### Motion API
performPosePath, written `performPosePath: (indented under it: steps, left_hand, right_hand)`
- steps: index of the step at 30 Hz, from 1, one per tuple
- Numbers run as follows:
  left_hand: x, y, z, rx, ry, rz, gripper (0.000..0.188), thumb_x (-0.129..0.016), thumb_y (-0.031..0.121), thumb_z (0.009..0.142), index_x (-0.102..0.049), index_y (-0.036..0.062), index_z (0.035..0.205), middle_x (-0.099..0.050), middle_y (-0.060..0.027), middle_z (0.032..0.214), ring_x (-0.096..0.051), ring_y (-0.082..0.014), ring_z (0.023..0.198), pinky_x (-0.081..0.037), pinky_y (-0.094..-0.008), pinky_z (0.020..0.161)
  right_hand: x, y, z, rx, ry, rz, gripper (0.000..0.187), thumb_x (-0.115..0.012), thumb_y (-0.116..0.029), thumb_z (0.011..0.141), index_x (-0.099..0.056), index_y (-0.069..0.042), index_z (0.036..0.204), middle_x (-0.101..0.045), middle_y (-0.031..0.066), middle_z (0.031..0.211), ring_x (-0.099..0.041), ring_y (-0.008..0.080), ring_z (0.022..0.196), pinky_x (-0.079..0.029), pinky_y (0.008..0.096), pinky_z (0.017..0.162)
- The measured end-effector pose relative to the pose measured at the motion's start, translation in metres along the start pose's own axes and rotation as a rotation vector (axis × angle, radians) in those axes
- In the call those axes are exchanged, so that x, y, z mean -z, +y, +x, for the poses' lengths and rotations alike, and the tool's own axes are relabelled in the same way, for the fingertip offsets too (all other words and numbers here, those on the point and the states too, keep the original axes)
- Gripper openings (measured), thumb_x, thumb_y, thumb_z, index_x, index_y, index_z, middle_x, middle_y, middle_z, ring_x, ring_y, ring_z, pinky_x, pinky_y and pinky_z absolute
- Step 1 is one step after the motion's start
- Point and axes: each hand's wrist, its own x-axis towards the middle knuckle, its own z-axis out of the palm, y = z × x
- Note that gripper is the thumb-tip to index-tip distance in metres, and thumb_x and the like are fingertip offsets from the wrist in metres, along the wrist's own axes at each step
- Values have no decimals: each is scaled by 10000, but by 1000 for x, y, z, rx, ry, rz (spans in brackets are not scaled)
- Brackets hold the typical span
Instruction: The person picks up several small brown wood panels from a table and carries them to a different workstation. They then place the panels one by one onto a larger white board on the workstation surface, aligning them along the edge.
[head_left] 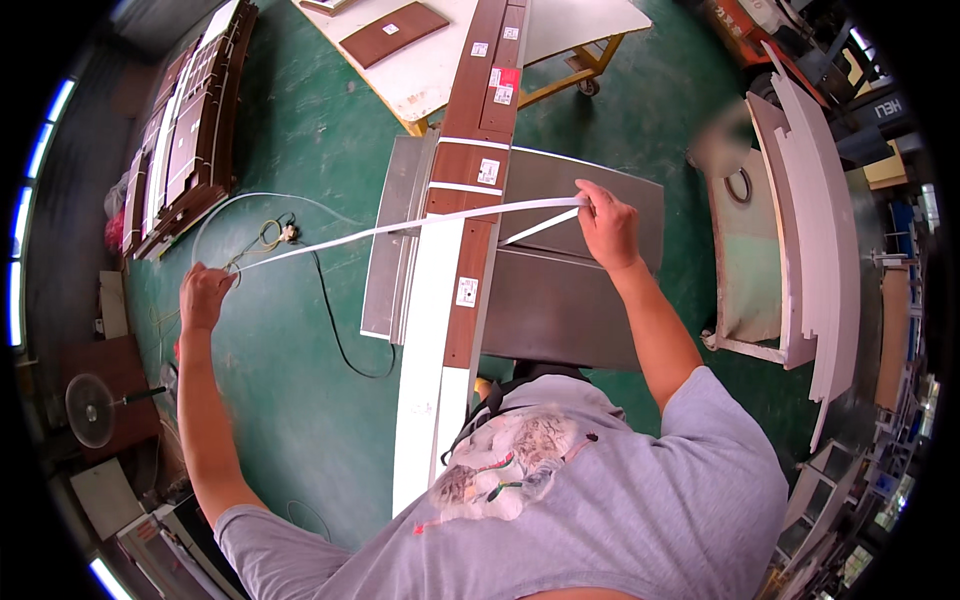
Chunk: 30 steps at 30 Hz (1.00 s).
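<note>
A white packing strap (400,228) stretches between my hands, slightly bowed, above a long stack of brown and white boards (452,325). My left hand (205,297) is closed on the strap, out over the floor to the left. On the right, my right hand (608,225) pinches the strap between thumb and fingers. From there a strap section slants back down toward the boards' side; where it ends is hidden. Two white bands cross the stack farther away. Beneath the boards stands a grey metal machine table (570,295).
Beyond the stack is a white-topped table (425,88) on a yellow wheeled frame, bearing a brown panel (393,34). Strapped boards (190,135) stand at far left. Cables (345,350) and a strap loop lie on the green floor. A cart (755,250) with pale panels stands right.
</note>
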Motion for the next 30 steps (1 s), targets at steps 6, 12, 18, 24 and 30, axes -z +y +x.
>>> performPosePath:
  steps: [6, 12, 18, 24, 30]
  left_hand:
    - [1, -47, -33, 330, -24, 232, 185, -625, 258, 937, -714, 99, 906, -687, -157, 811, -655, -379, 823, -524, -491, 765]
    - [-66, -60, -32, 396, 34, 170, 244, -543, 238, 981, -705, 56, 997, -709, -201, 898, -678, -409, 817, -534, -519, 751]
    - [-140, 40, 51, 774, 46, -1527, 289, -639, 98, 954, -621, -63, 1194, -711, -152, 1068, -730, -239, 931, -614, -286, 821]
    - [-226, 164, 112, 825, -94, -1640, 262, -671, 11, 890, -627, -81, 1132, -714, -159, 1009, -732, -262, 931, -620, -285, 782]
    - [-267, 251, 142, 794, -62, -837, 260, -633, 105, 816, -736, 52, 1048, -738, -200, 989, -720, -347, 955, -573, -415, 833]
  right_hand:
    - [72, -32, 48, 216, 78, 113, 392, -610, 64, 849, -645, -17, 1231, -728, 117, 835, -717, 277, 717, -559, 343, 652]
    - [167, -78, 105, 283, 375, 209, 331, -529, 22, 966, -620, 69, 1281, -743, 113, 889, -627, 93, 714, -515, 231, 682]
    - [173, -76, 115, 158, 276, 251, 382, -393, 17, 963, -611, 117, 1260, -739, 166, 937, -651, 124, 668, -549, 267, 742]
    - [156, -75, 112, 64, 188, 192, 360, -397, -85, 1042, -605, 121, 1251, -730, 154, 925, -617, 119, 635, -505, 251, 655]
    - [147, -60, 99, 36, 149, 162, 368, -397, -96, 1048, -578, 112, 1292, -724, 150, 910, -596, 132, 626, -495, 264, 641]
